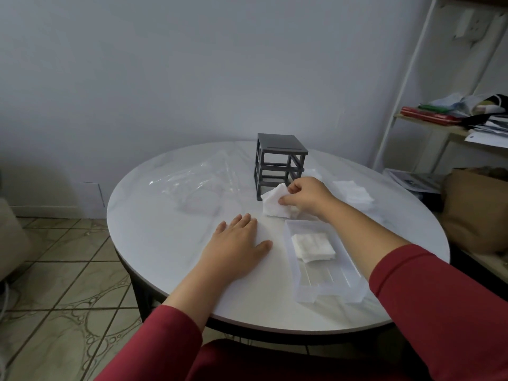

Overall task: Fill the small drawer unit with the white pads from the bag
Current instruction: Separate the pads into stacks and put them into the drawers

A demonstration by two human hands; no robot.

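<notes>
Right, table [165, 243] layout by clock face, 6 being the person's edge.

Right hand [305, 198] sits just past centre toward 12. Thumb and fingers are pinched on a small stack of white pads [273, 204], which is tilted, with its lower edge at or near the tabletop. It's right in front of the grey drawer frame [280, 163].

The frame stands upright at 12 with its visible slots open and no drawers in them.

Left hand [236, 243] is near centre, slightly toward 7. It lies palm down on the table with fingers straight and close together, thumb out, holding nothing.

The clear drawer [330, 284] lies on the table at 5. One stack of pads [313, 247] is in its far half and the near half is bare.

More loose pads [353, 192] are piled at 2, on the table.

The clear bag [198, 185] lies flat at 10 to 11. I can't tell what's in it.

A shelf rack [439, 127] with papers is off the table at 2.
</notes>
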